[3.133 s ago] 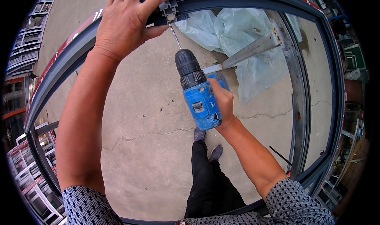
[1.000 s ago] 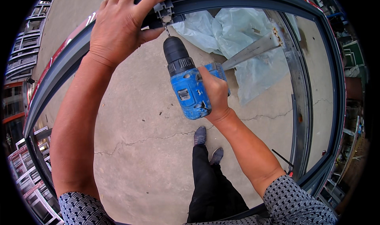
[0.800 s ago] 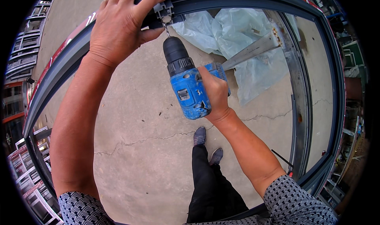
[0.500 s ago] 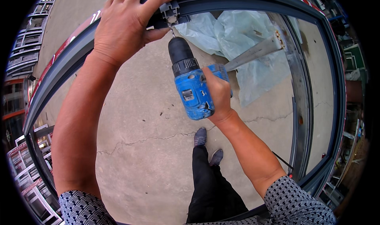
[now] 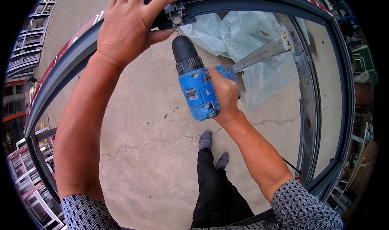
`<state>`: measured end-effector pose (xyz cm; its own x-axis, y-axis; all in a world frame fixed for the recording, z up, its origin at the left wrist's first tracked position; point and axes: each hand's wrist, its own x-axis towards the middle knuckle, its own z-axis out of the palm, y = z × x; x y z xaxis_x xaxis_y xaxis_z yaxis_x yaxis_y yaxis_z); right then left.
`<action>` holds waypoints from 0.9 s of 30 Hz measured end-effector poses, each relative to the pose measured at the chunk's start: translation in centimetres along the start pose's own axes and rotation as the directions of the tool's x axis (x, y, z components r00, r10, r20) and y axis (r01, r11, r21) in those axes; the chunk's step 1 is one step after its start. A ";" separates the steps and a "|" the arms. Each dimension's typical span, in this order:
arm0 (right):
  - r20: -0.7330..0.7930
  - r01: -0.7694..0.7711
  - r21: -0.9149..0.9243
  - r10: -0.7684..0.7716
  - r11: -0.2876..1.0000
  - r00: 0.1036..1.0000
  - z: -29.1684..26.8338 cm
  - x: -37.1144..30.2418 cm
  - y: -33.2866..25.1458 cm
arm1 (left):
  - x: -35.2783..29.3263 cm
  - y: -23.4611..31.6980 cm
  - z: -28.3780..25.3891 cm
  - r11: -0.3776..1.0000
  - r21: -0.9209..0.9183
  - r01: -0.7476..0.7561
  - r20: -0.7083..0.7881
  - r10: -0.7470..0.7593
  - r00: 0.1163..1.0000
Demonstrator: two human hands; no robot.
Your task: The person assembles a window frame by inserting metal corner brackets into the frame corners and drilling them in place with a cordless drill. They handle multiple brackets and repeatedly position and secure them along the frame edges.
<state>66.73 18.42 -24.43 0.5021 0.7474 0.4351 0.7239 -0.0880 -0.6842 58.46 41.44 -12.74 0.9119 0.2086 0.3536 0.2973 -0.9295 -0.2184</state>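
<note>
A large dark grey metal window frame [image 5: 251,1] surrounds the view. My left hand [image 5: 129,27] clasps its far bar and pinches a small grey bracket [image 5: 175,14] against the bar. My right hand [image 5: 225,96] grips the handle of a blue cordless drill [image 5: 196,86]. The drill's black chuck [image 5: 184,54] points up at the bracket, its bit nearly fully sunk into it.
Crumpled clear plastic sheeting [image 5: 251,39] and a loose metal bar [image 5: 263,52] lie on the cracked concrete floor [image 5: 142,141] inside the frame. My legs and shoes [image 5: 212,149] stand below. Stacks of window frames [image 5: 24,169] sit at the left, racks [image 5: 360,108] at the right.
Three seconds ago a long stretch of bit showed between the chuck and the bracket. The drill has moved up toward the bracket, so the chuck sits just under it. My left hand has held its place.
</note>
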 end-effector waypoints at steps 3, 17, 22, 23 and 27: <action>0.035 -0.034 -0.037 0.035 0.999 0.999 0.1 1.3 -0.6 | -0.3 -0.7 1.6 0.999 0.026 -0.021 -0.062 0.023 0.998; 0.024 -0.061 0.022 0.060 0.998 0.998 0.6 1.4 -0.2 | 0.0 -0.1 -0.5 1.000 0.010 -0.019 0.030 0.019 0.999; 0.041 -0.057 -0.010 0.057 0.998 0.998 0.3 1.5 -0.2 | 0.0 0.0 -0.8 0.999 -0.050 -0.010 0.041 0.012 0.999; 0.044 -0.058 -0.011 0.059 0.998 0.997 0.3 1.5 -0.2 | 0.1 0.0 -0.8 0.999 -0.049 -0.008 0.046 0.010 0.999; 0.038 -0.043 -0.009 0.043 0.999 0.998 0.4 1.5 0.0 | 0.0 0.0 -0.6 1.000 -0.001 -0.017 0.040 0.017 0.999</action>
<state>67.22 19.79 -24.01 0.5144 0.7674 0.3828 0.7061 -0.1257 -0.6969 58.29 41.31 -12.18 0.9273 0.2053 0.3129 0.2819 -0.9331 -0.2232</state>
